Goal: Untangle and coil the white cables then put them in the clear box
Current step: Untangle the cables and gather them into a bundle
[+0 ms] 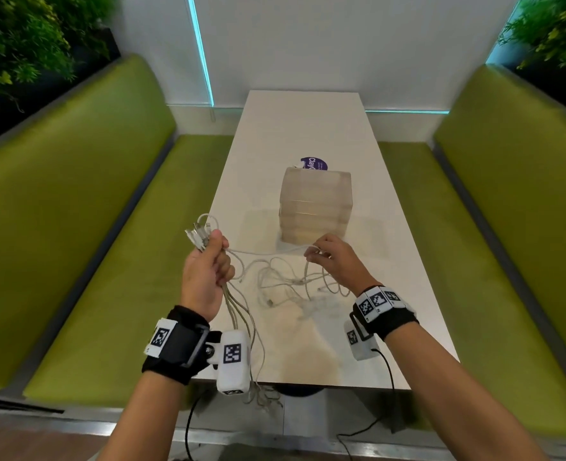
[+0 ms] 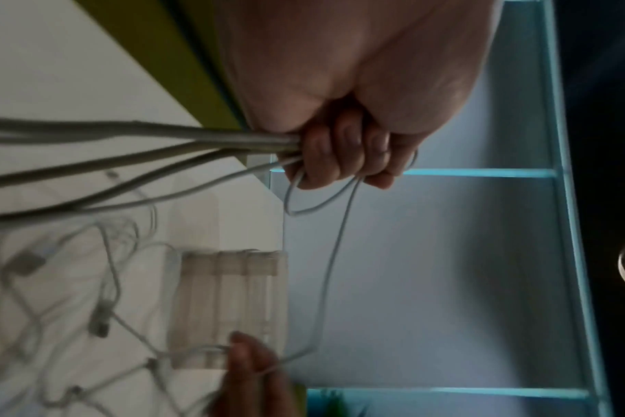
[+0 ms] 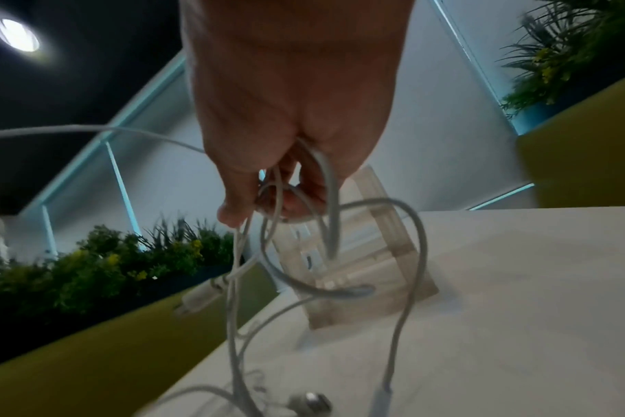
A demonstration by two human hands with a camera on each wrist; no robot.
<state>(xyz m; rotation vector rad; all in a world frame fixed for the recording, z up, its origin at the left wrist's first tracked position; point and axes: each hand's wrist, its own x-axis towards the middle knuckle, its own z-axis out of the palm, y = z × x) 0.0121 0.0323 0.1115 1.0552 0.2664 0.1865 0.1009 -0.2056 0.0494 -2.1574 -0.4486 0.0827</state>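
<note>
The white cables (image 1: 275,281) are thin cords in a loose tangle: a bunch of them is gathered upright with plug ends sticking out the top and long tails hanging past the near table edge, one strand stretches across to a small raised loop, and the rest sprawl in overlapping loops on the white tabletop. Just beyond the tangle stands the clear box (image 1: 315,204), a frosted, ribbed, upright cube.

Black wristbands (image 1: 175,347); white tagged camera blocks (image 1: 233,366)
</note>
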